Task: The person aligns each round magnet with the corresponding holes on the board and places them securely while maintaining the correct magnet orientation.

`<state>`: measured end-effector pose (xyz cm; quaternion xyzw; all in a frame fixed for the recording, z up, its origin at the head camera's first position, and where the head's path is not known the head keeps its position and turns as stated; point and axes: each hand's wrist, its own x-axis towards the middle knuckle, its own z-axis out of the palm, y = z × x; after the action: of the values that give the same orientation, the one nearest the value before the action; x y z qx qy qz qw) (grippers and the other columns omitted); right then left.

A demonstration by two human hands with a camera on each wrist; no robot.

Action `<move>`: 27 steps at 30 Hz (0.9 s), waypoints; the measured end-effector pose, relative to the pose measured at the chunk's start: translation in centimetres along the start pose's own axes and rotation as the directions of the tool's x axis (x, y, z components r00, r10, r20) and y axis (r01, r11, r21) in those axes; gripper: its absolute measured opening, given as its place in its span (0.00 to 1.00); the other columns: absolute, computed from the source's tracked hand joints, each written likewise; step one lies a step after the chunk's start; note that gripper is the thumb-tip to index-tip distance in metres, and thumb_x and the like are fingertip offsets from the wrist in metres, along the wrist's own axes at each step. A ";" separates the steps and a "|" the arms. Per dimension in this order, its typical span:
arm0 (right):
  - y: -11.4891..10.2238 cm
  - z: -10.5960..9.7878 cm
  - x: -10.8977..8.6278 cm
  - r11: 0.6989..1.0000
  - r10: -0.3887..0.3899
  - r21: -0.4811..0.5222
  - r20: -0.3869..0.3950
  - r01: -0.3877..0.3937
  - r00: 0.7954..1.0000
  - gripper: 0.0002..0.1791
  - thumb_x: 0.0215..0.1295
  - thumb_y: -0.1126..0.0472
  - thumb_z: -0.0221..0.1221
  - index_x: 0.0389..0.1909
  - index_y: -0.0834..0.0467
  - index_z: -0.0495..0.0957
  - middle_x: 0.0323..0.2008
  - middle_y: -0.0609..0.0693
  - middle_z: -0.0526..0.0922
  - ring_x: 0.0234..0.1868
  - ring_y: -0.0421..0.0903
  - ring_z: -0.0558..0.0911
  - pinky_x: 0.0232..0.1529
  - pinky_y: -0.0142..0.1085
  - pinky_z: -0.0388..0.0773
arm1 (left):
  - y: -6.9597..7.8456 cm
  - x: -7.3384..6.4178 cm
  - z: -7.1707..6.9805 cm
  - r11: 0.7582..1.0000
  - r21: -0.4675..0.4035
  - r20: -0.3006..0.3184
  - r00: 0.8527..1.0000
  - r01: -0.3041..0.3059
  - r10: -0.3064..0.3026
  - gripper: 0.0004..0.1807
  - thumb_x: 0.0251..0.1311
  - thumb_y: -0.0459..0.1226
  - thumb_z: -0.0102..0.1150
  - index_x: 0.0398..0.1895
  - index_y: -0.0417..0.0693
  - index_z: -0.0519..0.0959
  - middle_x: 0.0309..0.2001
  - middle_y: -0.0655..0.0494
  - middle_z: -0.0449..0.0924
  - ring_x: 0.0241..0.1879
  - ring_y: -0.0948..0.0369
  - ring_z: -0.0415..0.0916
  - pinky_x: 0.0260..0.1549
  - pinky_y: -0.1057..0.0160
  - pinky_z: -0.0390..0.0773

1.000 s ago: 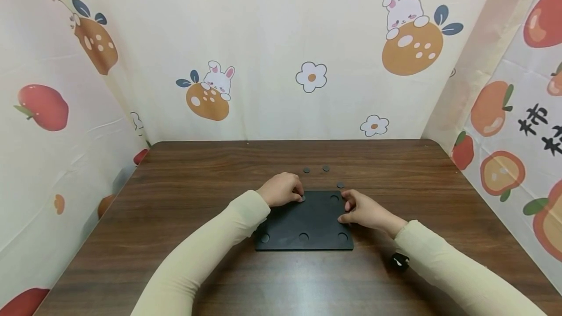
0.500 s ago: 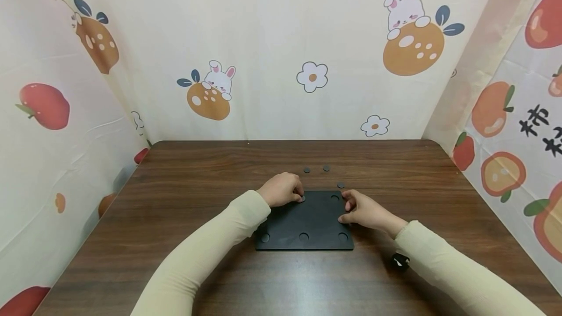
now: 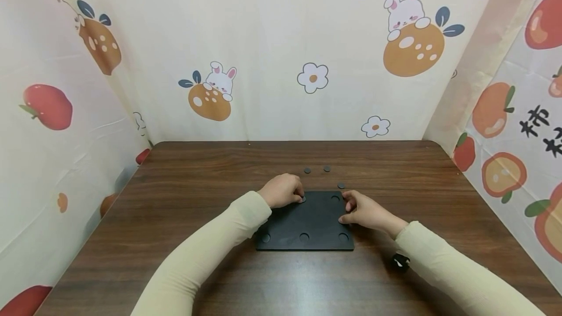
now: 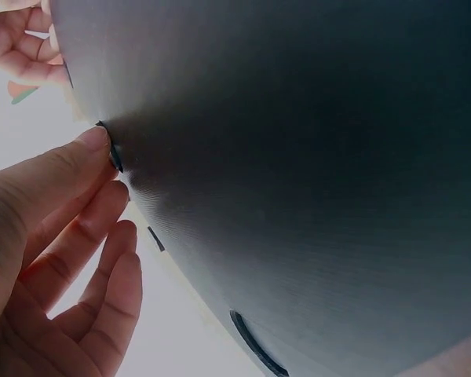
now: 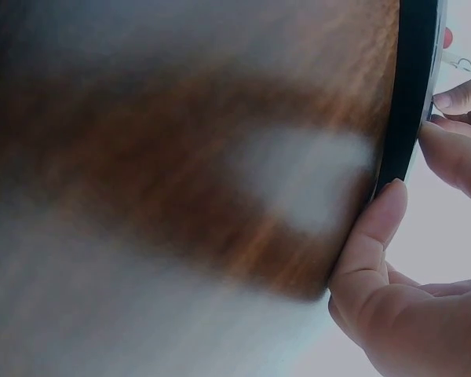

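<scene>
A flat black board [image 3: 307, 218] with shallow round recesses lies on the table. At its far edge, my left hand [image 3: 282, 191] pinches a small dark disc [image 3: 303, 199] between thumb and fingers. In the left wrist view this disc [image 4: 115, 149] stands on edge at the thumb tip, right at the board's surface. My right hand [image 3: 364, 213] holds the board's right edge, its thumb and index finger spread along it. The right wrist view has its fingertips against the board's black side [image 5: 404, 94]. The far left part of the board is hidden behind my left hand.
Loose dark discs lie beyond the board: one [image 3: 307, 170] behind my left hand, another [image 3: 327, 168] beside it, and a third [image 3: 341, 186] near the far right corner. The brown wooden table [image 3: 202, 169] ends at a printed curtain [image 3: 272, 101]. A black device [image 3: 400, 262] hangs under the right sleeve.
Both hands stay in place at the board, and the discs lie where they were. Only the whole head view has shifted very slightly.
</scene>
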<state>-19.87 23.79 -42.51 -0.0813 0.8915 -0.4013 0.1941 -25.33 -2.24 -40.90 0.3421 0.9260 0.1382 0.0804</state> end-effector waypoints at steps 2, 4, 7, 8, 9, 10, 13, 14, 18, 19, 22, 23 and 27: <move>-0.1 0.0 -0.1 1.000 -0.003 0.005 0.002 0.003 1.000 0.40 0.57 0.61 0.69 0.66 0.68 0.60 0.37 0.54 0.71 0.34 0.46 0.71 0.35 0.39 0.68 | 0.0 0.0 0.1 1.000 0.000 -0.001 1.000 -0.001 0.001 0.06 0.61 0.40 0.66 0.38 0.51 0.88 0.40 0.58 0.83 0.36 0.64 0.80 0.38 0.67 0.80; -0.1 0.1 -0.1 1.000 -0.004 0.008 0.005 0.004 1.000 0.40 0.57 0.61 0.69 0.67 0.69 0.60 0.37 0.54 0.71 0.33 0.46 0.71 0.35 0.39 0.68 | -0.1 0.0 0.1 1.000 -0.002 -0.001 1.000 -0.002 0.002 0.06 0.61 0.40 0.66 0.39 0.51 0.88 0.40 0.58 0.83 0.36 0.64 0.80 0.38 0.67 0.80; -0.2 0.1 -0.2 1.000 -0.005 0.011 0.010 0.005 1.000 0.41 0.57 0.61 0.69 0.67 0.69 0.59 0.37 0.54 0.71 0.33 0.46 0.71 0.35 0.39 0.68 | -0.1 0.1 0.1 1.000 -0.002 0.002 1.000 -0.002 0.002 0.06 0.61 0.40 0.66 0.39 0.52 0.88 0.40 0.58 0.83 0.36 0.64 0.80 0.38 0.67 0.80; -0.2 0.1 -0.2 1.000 -0.006 0.011 0.010 0.005 1.000 0.41 0.57 0.61 0.69 0.67 0.69 0.59 0.37 0.54 0.71 0.33 0.46 0.71 0.35 0.39 0.68 | -0.2 0.1 0.1 1.000 0.000 0.003 1.000 -0.002 0.002 0.06 0.61 0.40 0.66 0.39 0.52 0.88 0.40 0.58 0.83 0.36 0.64 0.80 0.38 0.67 0.80; -0.2 0.1 -0.2 1.000 -0.005 0.011 0.010 0.005 1.000 0.41 0.57 0.61 0.69 0.67 0.69 0.59 0.37 0.54 0.71 0.33 0.46 0.71 0.34 0.38 0.68 | -0.2 0.1 0.1 1.000 0.002 0.004 1.000 -0.002 0.002 0.06 0.61 0.40 0.66 0.39 0.52 0.88 0.40 0.59 0.83 0.36 0.64 0.80 0.38 0.67 0.80; -0.2 0.1 -0.2 1.000 -0.002 0.012 0.008 0.001 1.000 0.41 0.57 0.61 0.69 0.67 0.69 0.59 0.37 0.54 0.71 0.33 0.46 0.71 0.34 0.38 0.68 | -0.2 0.1 0.1 1.000 0.005 0.006 1.000 -0.002 0.002 0.06 0.61 0.40 0.66 0.39 0.52 0.88 0.40 0.59 0.83 0.36 0.64 0.80 0.38 0.67 0.80; -0.2 0.0 -0.2 1.000 -0.003 0.009 0.011 0.002 1.000 0.41 0.57 0.61 0.69 0.67 0.69 0.59 0.37 0.54 0.71 0.33 0.45 0.71 0.33 0.37 0.68 | -0.1 0.1 0.0 1.000 0.018 0.010 1.000 -0.006 0.005 0.06 0.61 0.40 0.66 0.39 0.52 0.88 0.40 0.59 0.82 0.36 0.65 0.80 0.38 0.67 0.80; -0.2 0.0 -0.2 1.000 -0.003 0.008 0.012 0.003 1.000 0.41 0.58 0.61 0.69 0.67 0.69 0.59 0.37 0.54 0.71 0.33 0.45 0.71 0.33 0.37 0.68 | -0.1 0.1 0.0 1.000 0.023 0.012 1.000 -0.007 0.006 0.06 0.61 0.40 0.66 0.39 0.52 0.88 0.40 0.59 0.82 0.36 0.65 0.80 0.38 0.67 0.80; -0.2 -0.1 -0.2 1.000 -0.004 0.009 0.016 0.003 1.000 0.41 0.58 0.61 0.68 0.67 0.69 0.59 0.37 0.54 0.71 0.33 0.45 0.71 0.33 0.36 0.68 | -0.1 0.1 0.0 0.999 0.038 0.014 1.000 -0.010 0.009 0.06 0.61 0.41 0.66 0.39 0.53 0.88 0.40 0.59 0.82 0.36 0.65 0.80 0.38 0.68 0.80; -0.2 -0.1 -0.2 1.000 -0.005 0.009 0.016 0.005 1.000 0.41 0.58 0.61 0.68 0.67 0.69 0.59 0.37 0.54 0.71 0.33 0.45 0.71 0.33 0.36 0.68 | -0.1 0.1 0.0 0.999 0.039 0.013 1.000 -0.011 0.011 0.07 0.61 0.41 0.66 0.39 0.53 0.88 0.40 0.59 0.82 0.36 0.65 0.80 0.38 0.68 0.80; -0.2 -0.1 -0.1 1.000 -0.005 0.009 0.017 0.004 1.000 0.41 0.58 0.61 0.68 0.67 0.69 0.59 0.37 0.54 0.71 0.33 0.45 0.71 0.33 0.36 0.68 | -0.1 0.1 0.0 0.999 0.040 0.011 1.000 -0.017 0.016 0.07 0.61 0.40 0.66 0.39 0.52 0.88 0.39 0.59 0.82 0.36 0.65 0.80 0.38 0.68 0.80; -0.2 0.0 -0.1 1.000 -0.004 0.009 0.017 0.004 1.000 0.41 0.58 0.61 0.68 0.67 0.69 0.59 0.37 0.54 0.71 0.33 0.45 0.71 0.33 0.37 0.68 | -0.1 0.1 0.0 0.999 0.041 0.010 1.000 -0.018 0.018 0.07 0.61 0.40 0.66 0.39 0.52 0.88 0.39 0.59 0.82 0.36 0.65 0.80 0.38 0.68 0.80; -0.2 0.0 0.0 1.000 0.005 0.014 0.013 -0.005 1.000 0.41 0.57 0.61 0.69 0.67 0.68 0.59 0.37 0.54 0.71 0.33 0.46 0.71 0.34 0.38 0.69 | -0.1 0.0 0.0 0.999 0.036 0.012 1.000 -0.022 0.021 0.07 0.61 0.40 0.66 0.40 0.52 0.88 0.39 0.59 0.82 0.36 0.64 0.80 0.38 0.68 0.80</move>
<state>-19.84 23.71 -42.37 -0.0802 0.8876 -0.4064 0.2013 -25.44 -2.31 -40.95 0.3542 0.9241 0.1203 0.0779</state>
